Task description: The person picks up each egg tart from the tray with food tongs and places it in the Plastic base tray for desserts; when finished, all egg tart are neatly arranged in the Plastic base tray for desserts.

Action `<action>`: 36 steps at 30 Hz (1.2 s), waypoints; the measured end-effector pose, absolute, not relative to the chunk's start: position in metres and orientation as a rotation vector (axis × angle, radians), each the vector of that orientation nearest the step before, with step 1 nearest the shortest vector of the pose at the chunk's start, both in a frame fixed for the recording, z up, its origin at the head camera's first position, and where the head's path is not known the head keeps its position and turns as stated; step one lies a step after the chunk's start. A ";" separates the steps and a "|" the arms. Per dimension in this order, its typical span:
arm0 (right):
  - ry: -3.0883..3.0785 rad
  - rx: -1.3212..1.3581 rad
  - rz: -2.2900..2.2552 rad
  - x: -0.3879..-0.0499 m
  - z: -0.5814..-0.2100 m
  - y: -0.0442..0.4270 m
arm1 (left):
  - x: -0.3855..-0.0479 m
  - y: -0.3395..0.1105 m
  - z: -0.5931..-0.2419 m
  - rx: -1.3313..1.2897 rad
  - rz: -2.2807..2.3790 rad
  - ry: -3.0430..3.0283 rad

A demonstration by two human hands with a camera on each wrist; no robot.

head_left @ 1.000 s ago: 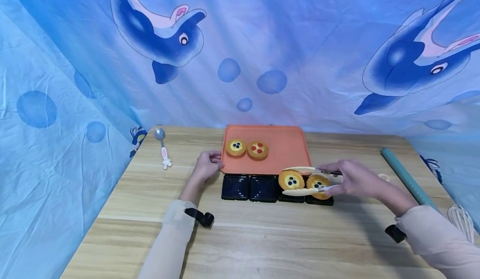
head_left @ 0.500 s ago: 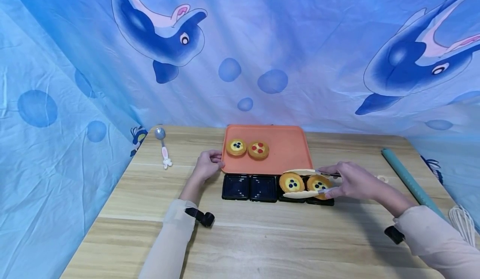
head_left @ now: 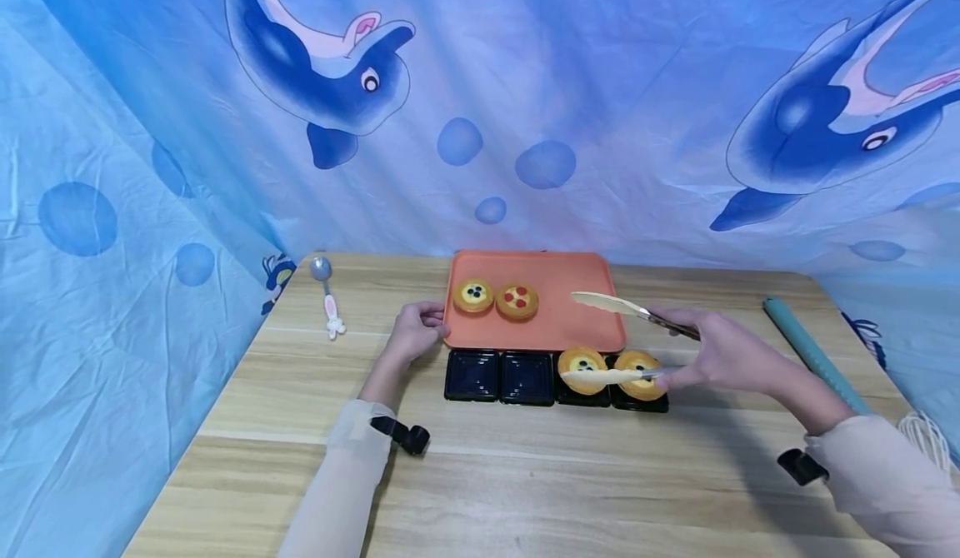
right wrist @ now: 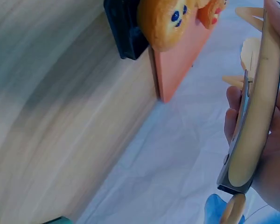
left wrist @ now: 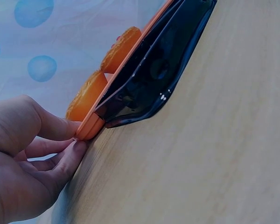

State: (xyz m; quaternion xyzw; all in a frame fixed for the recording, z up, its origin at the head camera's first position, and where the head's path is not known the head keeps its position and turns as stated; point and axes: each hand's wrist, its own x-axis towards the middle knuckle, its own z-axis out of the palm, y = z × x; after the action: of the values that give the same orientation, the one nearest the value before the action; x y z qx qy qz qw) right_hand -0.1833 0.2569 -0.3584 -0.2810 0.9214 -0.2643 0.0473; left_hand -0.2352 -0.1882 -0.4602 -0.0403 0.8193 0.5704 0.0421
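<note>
My left hand (head_left: 415, 332) pinches the left edge of the orange tray (head_left: 570, 291); the left wrist view shows thumb and fingers on its rim (left wrist: 89, 127). On the tray lie a blueberry tart (head_left: 473, 295) and a red-topped tart (head_left: 517, 301). My right hand (head_left: 712, 350) holds tongs (head_left: 611, 304), their arms spread and nothing between the tips. Below the tips, two blueberry tarts (head_left: 576, 359) (head_left: 632, 386) sit in the two right cups of a black four-cup row (head_left: 527, 377). The right wrist view shows my hand (right wrist: 275, 135) round the tongs' handle (right wrist: 256, 121).
A spoon with a rabbit handle (head_left: 331, 308) lies at the table's left. On the right are a green rolling pin (head_left: 813, 354) and a white whisk (head_left: 926, 441). A patterned blue curtain (head_left: 540, 83) hangs behind the table.
The tongs have spread apart, releasing the tart in the third cup, and their upper arm has risen over the tray. My right hand has shifted slightly right. My left hand has stayed put.
</note>
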 end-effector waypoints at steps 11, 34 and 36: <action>2.894 -0.925 -0.743 -0.206 -0.334 0.237 | -0.235 -0.189 -0.462 -0.122 1.751 2.505; 2.723 -0.816 -0.795 -0.277 -0.384 0.169 | -0.235 -0.188 -0.462 -0.147 1.767 2.499; 2.716 -0.797 -0.794 -0.278 -0.388 0.167 | -0.235 -0.187 -0.461 -0.151 1.767 2.501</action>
State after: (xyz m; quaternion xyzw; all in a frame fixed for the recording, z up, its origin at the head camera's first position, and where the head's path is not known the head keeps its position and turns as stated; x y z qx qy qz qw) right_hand -0.2779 0.1670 -0.3878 -0.2699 0.9192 -0.2687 0.1006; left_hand -0.2350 -0.1871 -0.4615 -0.0493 0.8150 0.5761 0.0379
